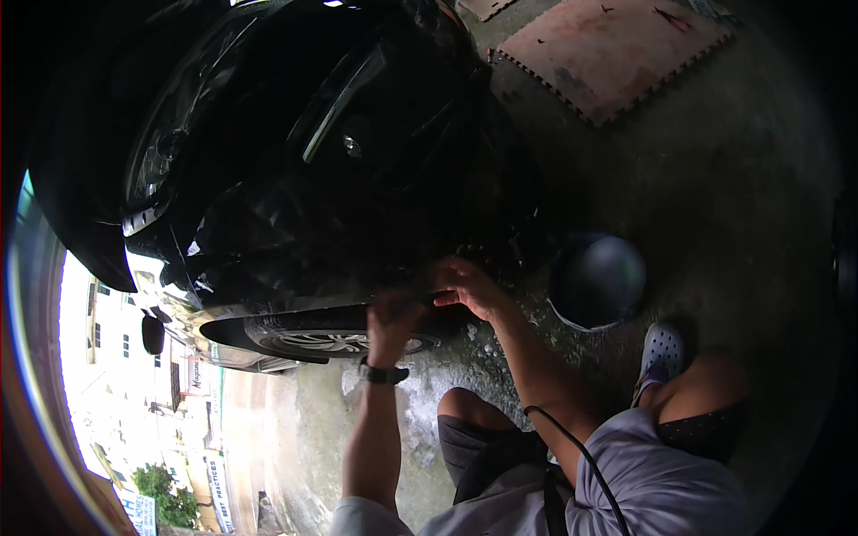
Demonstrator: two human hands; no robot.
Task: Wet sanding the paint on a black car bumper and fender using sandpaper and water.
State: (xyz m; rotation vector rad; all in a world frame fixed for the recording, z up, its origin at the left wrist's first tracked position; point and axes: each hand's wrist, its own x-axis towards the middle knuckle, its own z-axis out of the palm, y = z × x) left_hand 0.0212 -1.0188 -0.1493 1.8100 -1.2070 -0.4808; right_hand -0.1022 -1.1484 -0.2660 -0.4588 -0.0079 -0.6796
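Observation:
I crouch beside a glossy black car [295, 179]. Both hands are up at its lower body edge, just above the front wheel [331, 338]. My left hand [391, 323], with a dark watch [382, 373] on the wrist, shows its back to me; its fingers press into the dark bodywork and are hidden in shadow. My right hand [466, 286] is a little higher and to the right, its fingers curled around a small dark object [433, 297] that lies between the two hands. What that object is stays too dark to tell.
A dark round bucket [597, 281] stands on the wet concrete floor [715, 179] to my right. My foot in a pale perforated shoe [660, 353] rests beside it. Pink interlocking foam mats [617, 54] lie farther off. Soapy patches [420, 420] mark the ground near the wheel.

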